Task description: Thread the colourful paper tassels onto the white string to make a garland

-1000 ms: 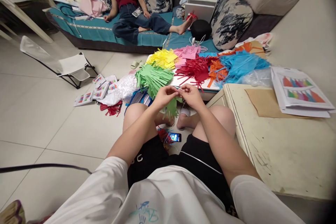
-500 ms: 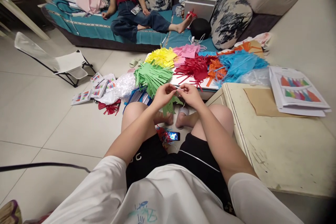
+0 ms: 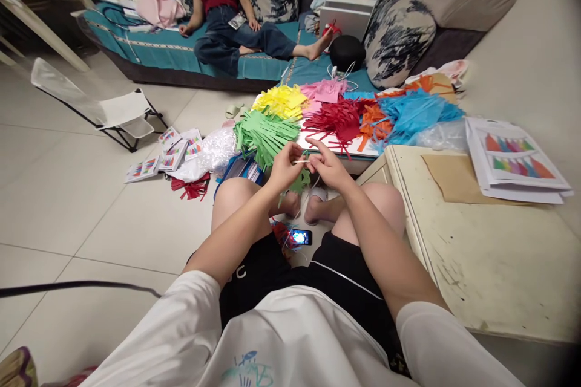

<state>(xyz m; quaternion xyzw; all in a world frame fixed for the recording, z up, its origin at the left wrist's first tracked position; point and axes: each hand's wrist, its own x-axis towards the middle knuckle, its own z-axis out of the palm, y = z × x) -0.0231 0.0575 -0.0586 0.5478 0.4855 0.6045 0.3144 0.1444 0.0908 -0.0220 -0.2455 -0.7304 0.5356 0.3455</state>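
My left hand [image 3: 285, 166] pinches a thin white string [image 3: 301, 161] between thumb and fingers. My right hand [image 3: 330, 168] grips the same string close by, thumb pressed to the fingers while the index finger points out. A strand hangs down from the hands between my legs. Just below the fingers is a piece of cut green paper [image 3: 301, 182], and I cannot tell whether it is tied to the string. Beyond my hands lies a pile of green paper fringe [image 3: 267, 133], with yellow fringe [image 3: 280, 100] and dark red fringe [image 3: 338, 118] behind.
On the floor between my feet lies a lit phone [image 3: 301, 237] beside red tinsel-like strips [image 3: 282, 233]. At right stands a cream cabinet [image 3: 499, 260] with printed packets [image 3: 517, 157]. A person sits on the teal sofa [image 3: 149, 48]. A folding chair [image 3: 122, 110] is at left.
My right index finger has lifted and straightened away from the string. The fingers have come slightly apart, showing more of the string between my hands.
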